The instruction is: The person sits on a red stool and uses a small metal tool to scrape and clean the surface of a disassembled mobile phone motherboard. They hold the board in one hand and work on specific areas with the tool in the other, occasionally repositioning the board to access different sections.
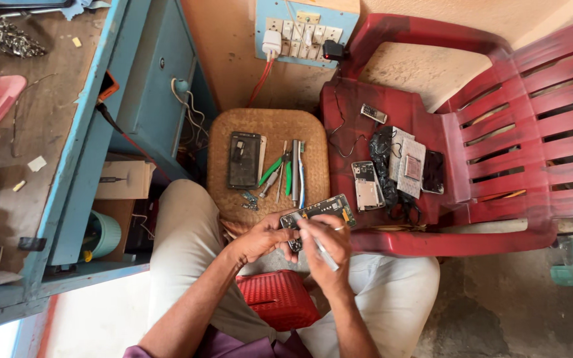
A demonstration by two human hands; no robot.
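Above the person's lap, the left hand (260, 240) pinches a green circuit board (319, 212) by its near end. The right hand (326, 246) grips a thin tool (321, 250), its tip touching the board, near a wicker stool (233, 126).

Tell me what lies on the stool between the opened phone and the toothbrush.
In the head view, green-handled pliers and tweezers lie between the opened phone and toothbrush.

Green circuit board (319, 209) (red slatted chair (499, 132))
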